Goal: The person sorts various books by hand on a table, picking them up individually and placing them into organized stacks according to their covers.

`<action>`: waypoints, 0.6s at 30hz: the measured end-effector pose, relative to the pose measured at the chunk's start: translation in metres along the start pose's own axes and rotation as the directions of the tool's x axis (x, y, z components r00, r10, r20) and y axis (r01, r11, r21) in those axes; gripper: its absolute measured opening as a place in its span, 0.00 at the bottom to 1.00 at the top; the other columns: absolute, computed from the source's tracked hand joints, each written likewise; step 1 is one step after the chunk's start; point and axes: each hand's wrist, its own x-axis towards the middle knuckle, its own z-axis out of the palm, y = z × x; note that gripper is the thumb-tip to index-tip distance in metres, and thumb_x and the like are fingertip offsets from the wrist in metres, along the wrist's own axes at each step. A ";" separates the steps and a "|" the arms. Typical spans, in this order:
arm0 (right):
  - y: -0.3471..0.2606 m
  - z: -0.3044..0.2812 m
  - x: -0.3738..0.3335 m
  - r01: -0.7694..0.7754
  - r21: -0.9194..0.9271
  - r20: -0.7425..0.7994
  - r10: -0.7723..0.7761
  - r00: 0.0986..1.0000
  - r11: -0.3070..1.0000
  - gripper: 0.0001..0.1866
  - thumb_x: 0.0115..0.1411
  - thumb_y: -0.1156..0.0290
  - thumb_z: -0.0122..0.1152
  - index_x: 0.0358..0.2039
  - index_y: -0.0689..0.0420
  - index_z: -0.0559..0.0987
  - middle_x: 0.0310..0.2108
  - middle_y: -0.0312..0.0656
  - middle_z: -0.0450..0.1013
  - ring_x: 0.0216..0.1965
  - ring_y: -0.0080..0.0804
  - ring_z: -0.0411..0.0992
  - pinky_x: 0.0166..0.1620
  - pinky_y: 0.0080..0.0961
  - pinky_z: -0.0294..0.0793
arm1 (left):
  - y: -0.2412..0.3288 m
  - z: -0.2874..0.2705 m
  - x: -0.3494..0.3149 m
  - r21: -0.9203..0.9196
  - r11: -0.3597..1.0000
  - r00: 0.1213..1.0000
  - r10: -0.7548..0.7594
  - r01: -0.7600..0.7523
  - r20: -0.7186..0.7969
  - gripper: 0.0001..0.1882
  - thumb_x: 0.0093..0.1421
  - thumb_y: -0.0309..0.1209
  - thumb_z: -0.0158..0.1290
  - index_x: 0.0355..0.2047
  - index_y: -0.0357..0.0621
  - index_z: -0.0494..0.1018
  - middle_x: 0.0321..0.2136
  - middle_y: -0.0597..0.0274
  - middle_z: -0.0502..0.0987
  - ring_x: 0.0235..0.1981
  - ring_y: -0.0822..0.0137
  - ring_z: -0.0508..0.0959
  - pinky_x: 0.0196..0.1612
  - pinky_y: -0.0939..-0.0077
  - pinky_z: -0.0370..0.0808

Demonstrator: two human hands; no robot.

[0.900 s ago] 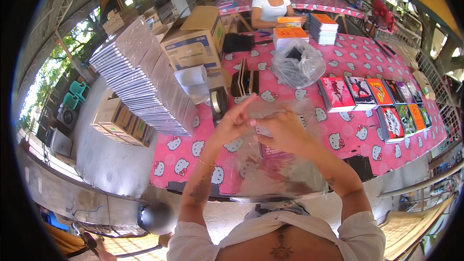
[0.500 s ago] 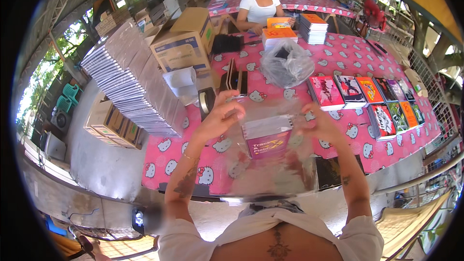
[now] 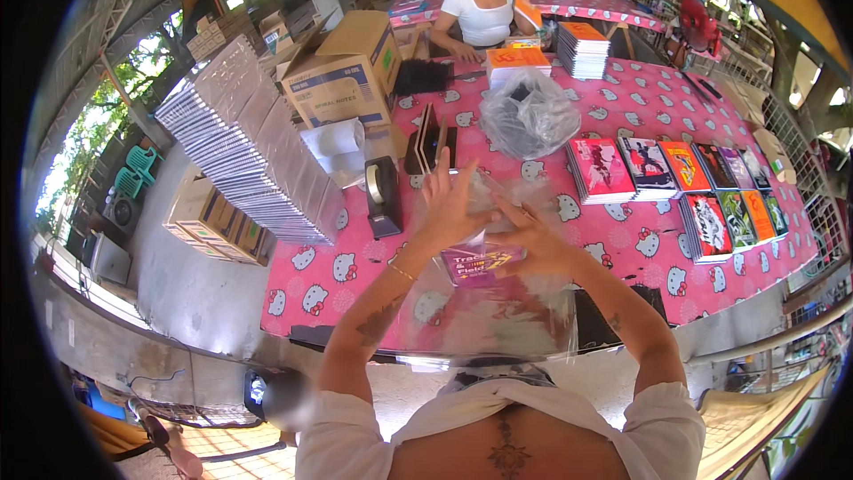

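A stack of spiral notebooks with a purple cover (image 3: 464, 272) lies before me, inside or under a clear plastic bag (image 3: 533, 320). My left hand (image 3: 451, 212) rests over the far left side of the stack, fingers stretched and apart. From the right, my right hand (image 3: 533, 238) reaches across the top with its fingers spread on the plastic. The hands nearly meet, and they hide much of the stack. Left of them stands a black tape dispenser (image 3: 383, 200).
A tall pile of plastic-wrapped notebooks (image 3: 258, 147) and an open cardboard box (image 3: 342, 80) stand left. Crumpled clear plastic (image 3: 530, 116) lies ahead; several colourful notebook stacks (image 3: 604, 169) sit right. Across the pink table (image 3: 622, 249), a person (image 3: 480, 13) handles orange notebooks.
My hands have come inward and together, from either side of the stack to over its top, covering part of the purple cover. The co-worker has raised an orange notebook to the right.
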 end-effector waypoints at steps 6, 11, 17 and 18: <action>0.062 0.015 0.024 -0.256 0.740 -0.059 0.439 0.897 0.622 0.35 0.58 0.47 0.62 0.61 0.54 0.70 0.66 0.50 0.55 0.68 0.42 0.51 0.67 0.37 0.49 | -0.039 -0.023 0.003 -0.419 0.682 0.657 -0.120 0.599 0.744 0.35 0.53 0.37 0.66 0.59 0.41 0.66 0.55 0.59 0.71 0.48 0.69 0.75 0.50 0.76 0.71; 0.031 -0.028 0.068 -0.427 0.780 0.300 0.325 0.897 0.457 0.34 0.60 0.58 0.64 0.62 0.62 0.66 0.62 0.50 0.63 0.62 0.37 0.62 0.64 0.31 0.57 | -0.039 -0.024 -0.002 -0.785 0.403 0.871 -0.071 0.470 0.486 0.34 0.54 0.29 0.63 0.60 0.40 0.65 0.55 0.62 0.69 0.59 0.67 0.66 0.56 0.74 0.67; 0.023 -0.022 0.039 -0.021 0.443 0.077 -0.015 0.997 0.896 0.29 0.56 0.62 0.67 0.57 0.57 0.73 0.56 0.46 0.69 0.58 0.40 0.67 0.61 0.34 0.63 | -0.054 -0.041 -0.014 -0.254 0.656 0.503 -0.222 0.711 0.836 0.39 0.54 0.38 0.64 0.64 0.42 0.61 0.52 0.58 0.72 0.55 0.62 0.70 0.58 0.67 0.65; 0.008 -0.025 0.029 -0.010 0.278 0.012 0.007 1.000 0.961 0.26 0.55 0.63 0.67 0.53 0.57 0.75 0.56 0.45 0.70 0.57 0.42 0.68 0.61 0.35 0.64 | -0.053 -0.045 -0.028 -0.416 0.762 0.717 -0.090 0.497 0.692 0.36 0.54 0.39 0.64 0.61 0.41 0.65 0.51 0.54 0.73 0.53 0.61 0.72 0.56 0.68 0.67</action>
